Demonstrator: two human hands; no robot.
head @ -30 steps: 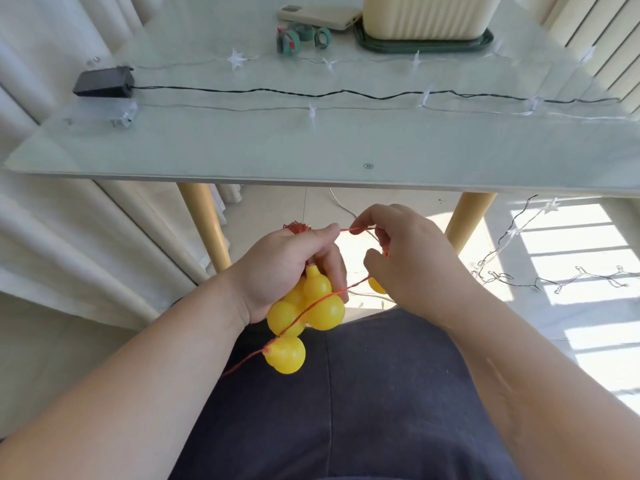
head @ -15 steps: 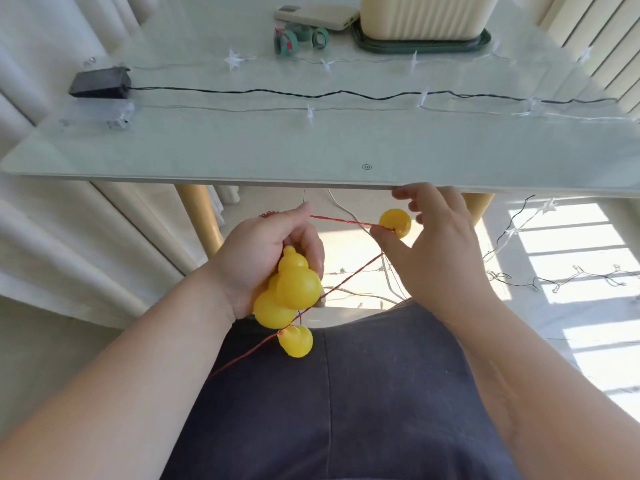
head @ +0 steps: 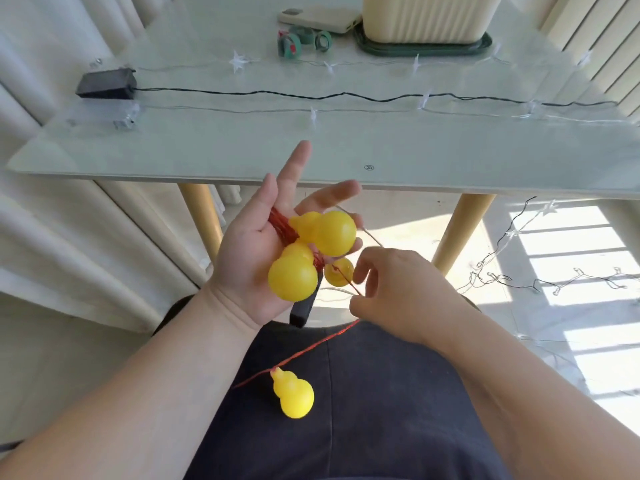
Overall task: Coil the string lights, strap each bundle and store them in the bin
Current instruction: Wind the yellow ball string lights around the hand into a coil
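left hand (head: 249, 261): my fingers released, straight; red wire coil (head: 281, 226) and glossy yellow gourd bulbs (head: 334, 233) on palm
right hand (head: 405, 292): my fingers pinch thin red strand (head: 311, 347)

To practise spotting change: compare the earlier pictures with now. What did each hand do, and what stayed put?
The left hand opened, palm up, and rose, the yellow lights now resting on it. The right hand dropped from the table edge and pinches the red wire beside them. Table strings, bin and straps stayed put.
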